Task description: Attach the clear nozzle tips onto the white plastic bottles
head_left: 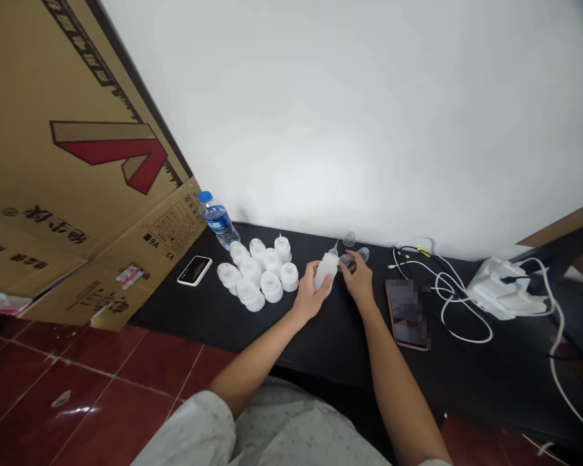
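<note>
My left hand (pixel 313 291) is wrapped round a white squeeze bottle (pixel 326 272), which leans slightly with its thin clear nozzle (pixel 335 248) pointing up. Close to the bottle's neck, my right hand (pixel 358 279) has its fingers bent together on a clear plastic cap (pixel 344 261), partly hidden by them. Another clear cap (pixel 363 253) lies just behind these fingers, and one more clear dome-shaped cap (pixel 349 239) rests nearer the wall. Left of my hands stands a cluster of several white bottles (pixel 250 272). Some have clear tops, others show open necks, and one at the back carries a pointed nozzle.
A water bottle (pixel 218 220) stands at the back left, near a white device (pixel 195 270) and a large cardboard box (pixel 102 213). Right of my hands lie a phone (pixel 408 314), looped white cables (pixel 449 291) and a white power adapter (pixel 502 288). The wall borders the black table (pixel 291 336).
</note>
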Tool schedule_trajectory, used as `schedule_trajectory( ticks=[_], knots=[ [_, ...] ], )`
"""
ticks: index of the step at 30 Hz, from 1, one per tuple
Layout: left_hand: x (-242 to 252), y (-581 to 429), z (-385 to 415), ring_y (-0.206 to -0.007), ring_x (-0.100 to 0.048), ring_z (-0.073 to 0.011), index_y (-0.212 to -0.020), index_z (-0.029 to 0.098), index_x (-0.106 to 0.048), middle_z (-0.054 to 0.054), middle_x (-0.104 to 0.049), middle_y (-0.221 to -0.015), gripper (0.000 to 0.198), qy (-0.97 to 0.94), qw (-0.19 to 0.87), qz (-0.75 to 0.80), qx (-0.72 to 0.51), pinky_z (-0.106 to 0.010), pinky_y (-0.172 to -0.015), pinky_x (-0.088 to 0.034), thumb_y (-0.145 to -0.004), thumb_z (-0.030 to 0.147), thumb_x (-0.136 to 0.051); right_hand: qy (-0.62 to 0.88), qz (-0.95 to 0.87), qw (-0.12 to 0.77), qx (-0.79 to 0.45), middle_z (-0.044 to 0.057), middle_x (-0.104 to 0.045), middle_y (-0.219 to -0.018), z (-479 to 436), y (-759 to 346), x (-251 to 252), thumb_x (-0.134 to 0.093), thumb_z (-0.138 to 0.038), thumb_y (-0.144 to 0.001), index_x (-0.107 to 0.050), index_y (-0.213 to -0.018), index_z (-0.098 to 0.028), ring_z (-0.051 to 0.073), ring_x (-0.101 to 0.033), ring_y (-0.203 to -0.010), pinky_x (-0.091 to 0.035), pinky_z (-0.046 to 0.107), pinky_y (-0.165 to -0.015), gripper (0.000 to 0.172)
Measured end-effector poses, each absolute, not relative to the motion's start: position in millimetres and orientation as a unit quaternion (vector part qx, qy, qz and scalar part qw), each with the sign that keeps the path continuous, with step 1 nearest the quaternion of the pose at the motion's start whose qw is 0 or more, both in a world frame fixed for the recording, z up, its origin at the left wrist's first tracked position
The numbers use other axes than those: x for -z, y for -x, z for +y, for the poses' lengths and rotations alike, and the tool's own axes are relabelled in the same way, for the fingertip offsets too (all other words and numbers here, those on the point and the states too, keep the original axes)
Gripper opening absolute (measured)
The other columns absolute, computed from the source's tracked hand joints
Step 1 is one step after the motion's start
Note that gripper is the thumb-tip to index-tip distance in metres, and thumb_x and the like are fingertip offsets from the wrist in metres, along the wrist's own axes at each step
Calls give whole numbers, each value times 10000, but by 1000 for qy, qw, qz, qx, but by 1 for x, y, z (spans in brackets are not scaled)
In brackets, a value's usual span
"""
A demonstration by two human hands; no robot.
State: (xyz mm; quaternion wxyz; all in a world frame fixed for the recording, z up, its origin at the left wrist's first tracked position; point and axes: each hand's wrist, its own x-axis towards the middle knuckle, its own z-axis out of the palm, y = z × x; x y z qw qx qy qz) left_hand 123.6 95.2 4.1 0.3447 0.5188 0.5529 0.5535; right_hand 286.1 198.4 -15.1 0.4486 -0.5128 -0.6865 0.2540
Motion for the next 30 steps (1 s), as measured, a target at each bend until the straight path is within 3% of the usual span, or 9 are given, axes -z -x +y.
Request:
schedule_trajectory(
  ticks=[2, 4, 9, 14, 22, 25, 30],
  knots=[
    [-4, -124, 96, -832, -724, -210, -1386, 228, -561, -95, -739, -1197, 531, -514, 368, 549, -547, -305, -624, -600, -1039, 627, -614, 521, -624, 500, -298, 133, -799, -1155, 199, -286, 12, -742, -605, -922, -692, -1269, -189, 166, -588, -613, -562, 356, -671, 544],
    [-4, -124, 96, -837, -726, -210, -1406, 232, -578, -96, -742, -1233, 527, -523, 372, 548, -537, -305, -625, -605, -1038, 606, -617, 514, -552, 557, -349, 110, -792, -1096, 200, -287, 8, -770, -651, -901, -652, -1221, -199, 150, -587, -602, -520, 307, -590, 566],
    [-7, -124, 96, -1030, -743, -250, -1369, 226, -655, -78, -778, -1227, 443, -586, 336, 553, -487, -383, -924, -605, -1043, 524, -631, 467, -422, 639, -442, -46, -669, -711, 202, -288, -1, -797, -706, -876, -568, -1126, -240, 110, -500, -492, -370, 223, -452, 576],
    [-6, -125, 97, -1032, -748, -251, -1347, 209, -661, -87, -787, -1221, 417, -601, 326, 558, -470, -391, -956, -575, -1050, 499, -621, 426, -457, 609, -489, -9, -724, -805, 199, -284, -5, -827, -711, -835, -645, -1076, -227, 98, -482, -528, -387, 221, -462, 570],
    [-5, -125, 98, -1012, -750, -249, -1362, 209, -651, -86, -787, -1208, 419, -597, 321, 572, -462, -392, -938, -572, -1059, 496, -610, 424, -509, 580, -474, -57, -510, -604, 192, -284, -15, -728, -717, -932, -791, -986, -204, 118, -437, -512, -355, 262, -481, 519],
    [-5, -124, 96, -1050, -746, -255, -1364, 210, -645, -90, -781, -1233, 410, -599, 310, 573, -466, -397, -956, -563, -1065, 487, -604, 418, -514, 572, -483, -39, -559, -647, 193, -285, -14, -730, -706, -943, -784, -957, -209, 114, -432, -511, -351, 268, -478, 501],
    [-3, -123, 95, -1087, -745, -270, -1350, 203, -641, -105, -777, -1247, 389, -597, 302, 580, -464, -412, -983, -561, -1061, 461, -612, 406, -514, 549, -519, 4, -630, -682, 194, -286, -10, -765, -721, -914, -630, -702, -231, 128, -439, -522, -282, 276, -448, 550]
  ],
)
